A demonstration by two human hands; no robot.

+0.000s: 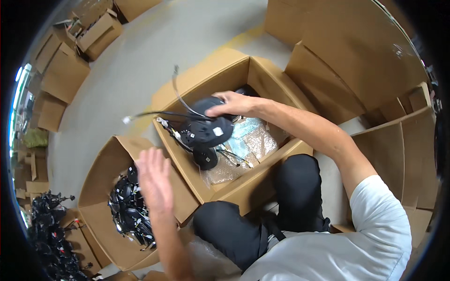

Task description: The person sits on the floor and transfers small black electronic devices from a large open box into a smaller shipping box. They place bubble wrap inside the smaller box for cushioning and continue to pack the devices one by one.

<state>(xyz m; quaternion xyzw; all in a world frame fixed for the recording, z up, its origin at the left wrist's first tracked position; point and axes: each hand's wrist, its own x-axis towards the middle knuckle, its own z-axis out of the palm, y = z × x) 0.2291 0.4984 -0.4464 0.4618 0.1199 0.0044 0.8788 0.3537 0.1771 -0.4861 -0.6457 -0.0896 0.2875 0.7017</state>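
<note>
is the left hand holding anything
No, the left hand is open with fingers spread above the smaller cardboard box, gripping nothing.

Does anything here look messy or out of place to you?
Mostly the wires: thin cables from the black round parts under the right hand stick up over the rim of the open box, one trailing outside. Nothing looks damaged or spilled.

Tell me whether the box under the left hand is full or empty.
Partly full: the open cardboard box holds a heap of black wired parts, its walls bare above them.
</note>
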